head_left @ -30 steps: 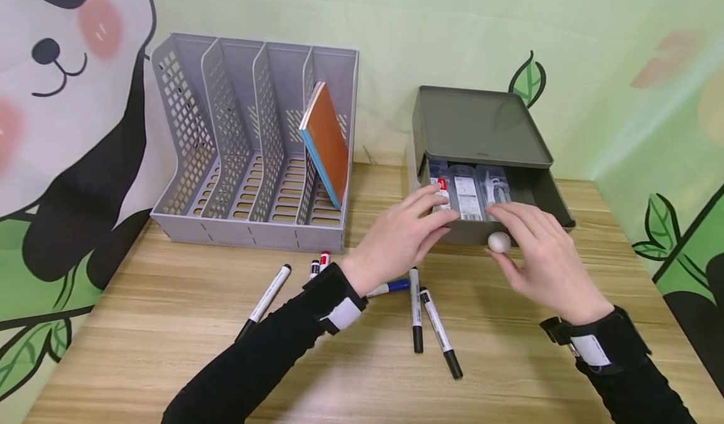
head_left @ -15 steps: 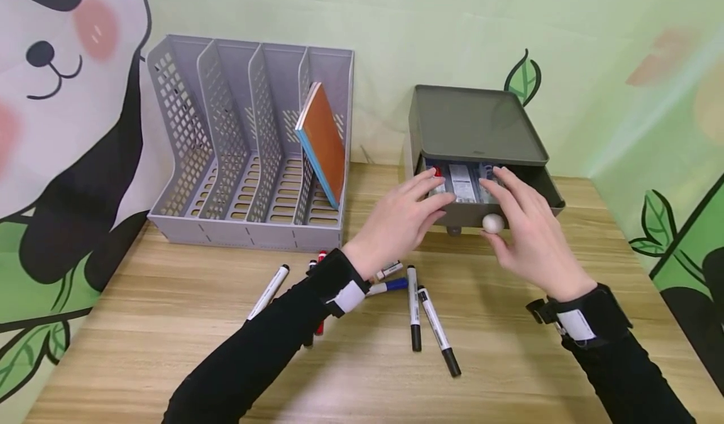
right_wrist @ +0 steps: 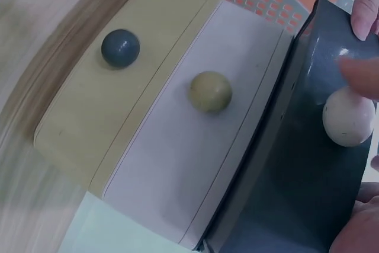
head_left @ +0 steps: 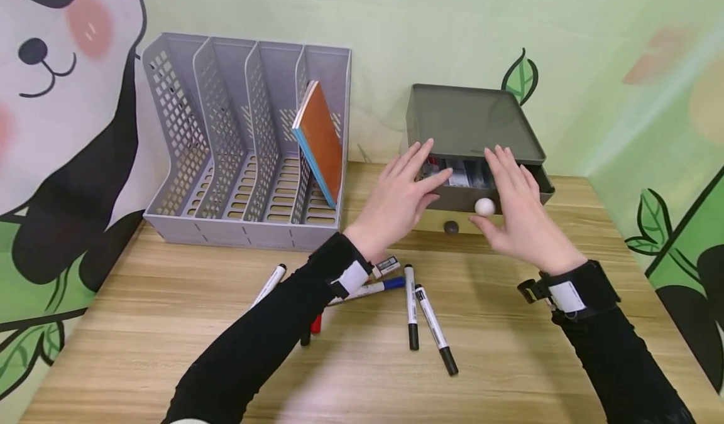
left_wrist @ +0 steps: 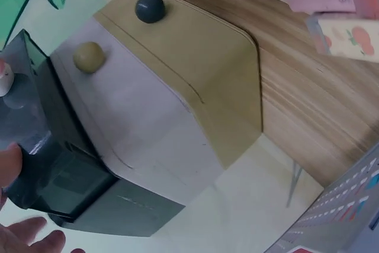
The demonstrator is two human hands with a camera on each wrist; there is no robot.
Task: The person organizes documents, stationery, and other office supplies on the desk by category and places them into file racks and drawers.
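A small drawer unit (head_left: 475, 122) stands at the back right, its dark grey top drawer (head_left: 460, 198) partly pulled out. Small packaged items (head_left: 458, 174) lie inside it, partly covered by the lid and hands. My left hand (head_left: 396, 201) is at the left end of the drawer front, fingers spread and fairly straight. With straight fingers over the front edge, my right hand (head_left: 515, 213) touches the drawer to the right of the white round knob (head_left: 484, 207), thumb just below the knob. In the right wrist view, the lilac drawer (right_wrist: 183, 128) and yellow drawer (right_wrist: 136, 34) below are closed.
A grey file organizer (head_left: 271, 232) stands at the back left, with orange and blue notebooks (head_left: 322, 141) leaning in its right slot. Several markers (head_left: 432, 320) and a small eraser (head_left: 387, 267) lie on the wooden table (head_left: 509, 361) in front.
The top drawer has slid inward towards the back, uncovering the lower drawer fronts. Both hands have moved forward with it, and their fingers have straightened.
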